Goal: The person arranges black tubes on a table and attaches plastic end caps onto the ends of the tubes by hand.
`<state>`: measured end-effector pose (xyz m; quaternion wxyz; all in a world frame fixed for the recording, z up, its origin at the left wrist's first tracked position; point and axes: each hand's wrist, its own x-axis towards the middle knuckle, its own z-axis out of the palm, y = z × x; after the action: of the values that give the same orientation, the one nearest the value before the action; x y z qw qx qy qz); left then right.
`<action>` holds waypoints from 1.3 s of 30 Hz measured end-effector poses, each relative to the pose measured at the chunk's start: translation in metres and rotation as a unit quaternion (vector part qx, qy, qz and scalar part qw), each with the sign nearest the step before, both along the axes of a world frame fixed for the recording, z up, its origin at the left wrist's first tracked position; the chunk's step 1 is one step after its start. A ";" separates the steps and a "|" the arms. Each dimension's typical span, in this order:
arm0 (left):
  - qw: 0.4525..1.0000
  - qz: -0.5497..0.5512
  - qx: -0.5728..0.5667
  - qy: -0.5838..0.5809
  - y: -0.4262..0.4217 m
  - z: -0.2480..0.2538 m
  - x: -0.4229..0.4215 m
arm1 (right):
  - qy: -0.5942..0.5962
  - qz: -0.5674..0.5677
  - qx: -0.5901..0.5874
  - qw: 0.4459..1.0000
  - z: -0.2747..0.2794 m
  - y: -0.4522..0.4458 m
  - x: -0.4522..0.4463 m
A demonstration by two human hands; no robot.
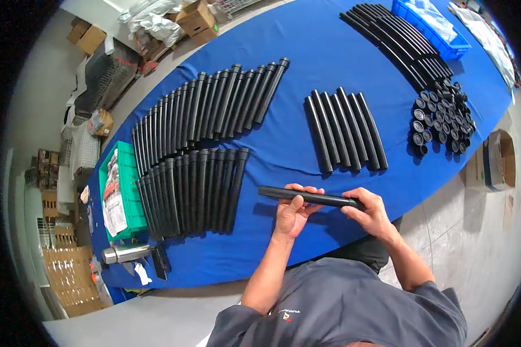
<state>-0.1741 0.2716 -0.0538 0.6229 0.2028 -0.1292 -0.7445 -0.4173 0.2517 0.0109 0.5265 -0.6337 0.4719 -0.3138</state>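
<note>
A black plastic tube (324,199) lies level across both hands, above the blue-covered table. My left hand (294,215) is closed around its middle, thumb on the near side. My right hand (369,213) grips the tube's right end; whether a cap sits there is hidden by the fingers. Just beyond the hands, several plain black tubes (347,130) lie side by side. To the left are two rows of black tubes with wider capped ends, a far row (214,104) and a near row (194,191). A heap of round black caps (443,118) lies at the right.
More thin black tubes (396,40) lie at the far right beside a blue crate (458,46). A green crate (139,208) stands at the left edge, with a steel flask (126,253) and a dark phone-like object (159,261) near it. A cardboard box (498,161) stands on the floor.
</note>
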 end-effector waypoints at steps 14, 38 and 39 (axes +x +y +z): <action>1.000 -0.012 0.005 0.003 0.001 -0.001 0.002 | 0.049 0.023 -0.133 0.990 0.000 0.004 0.004; 1.000 -0.014 -0.002 -0.004 0.001 0.004 -0.001 | 0.021 -0.023 -0.034 0.999 -0.015 0.004 0.002; 1.000 -0.014 -0.002 -0.008 0.001 0.003 -0.001 | 0.028 -0.020 -0.036 0.999 -0.015 0.004 0.002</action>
<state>-0.1752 0.2730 -0.0513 0.6117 0.2058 -0.1388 -0.7511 -0.4156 0.2560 -0.0037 0.4836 -0.6511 0.4879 -0.3228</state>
